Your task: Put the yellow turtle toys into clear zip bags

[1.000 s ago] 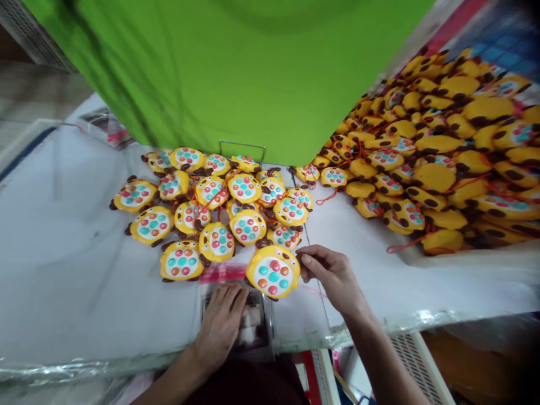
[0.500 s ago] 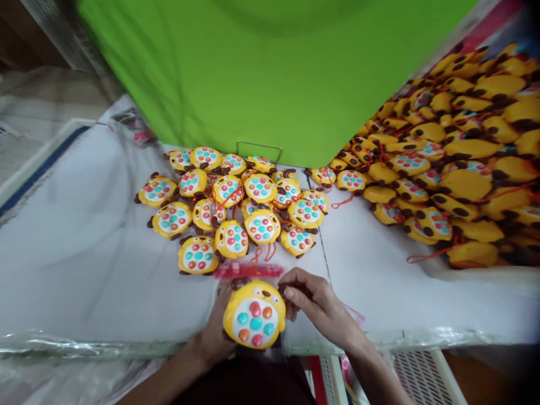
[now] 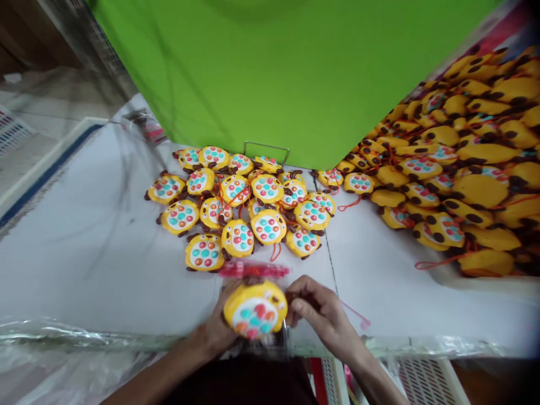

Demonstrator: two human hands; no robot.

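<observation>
A yellow dog-shaped toy (image 3: 255, 315) with a white belly and coloured buttons is at the table's front edge, slightly blurred. My left hand (image 3: 223, 320) holds it from the left and behind, its fingers mostly hidden by the toy. At the toy's right side my right hand (image 3: 316, 309) has its fingers curled together by the brown ear; what they pinch is too small to make out. Just behind the toy lies a pink object (image 3: 255, 270) in clear plastic. Farther back, several similar toys (image 3: 269, 226) lie face up in a pile, some with red loops.
A large green panel (image 3: 270, 73) stands behind the pile, with a wire bracket (image 3: 266, 144) at its lower edge. To the right, a bin (image 3: 485, 284) is heaped with yellow toys. White baskets (image 3: 434, 377) sit below the table's front edge.
The toy between my hands has tilted, its face turning toward the right and its lower edge rising. The whole view has shifted slightly. My right hand stays at the toy's side.
</observation>
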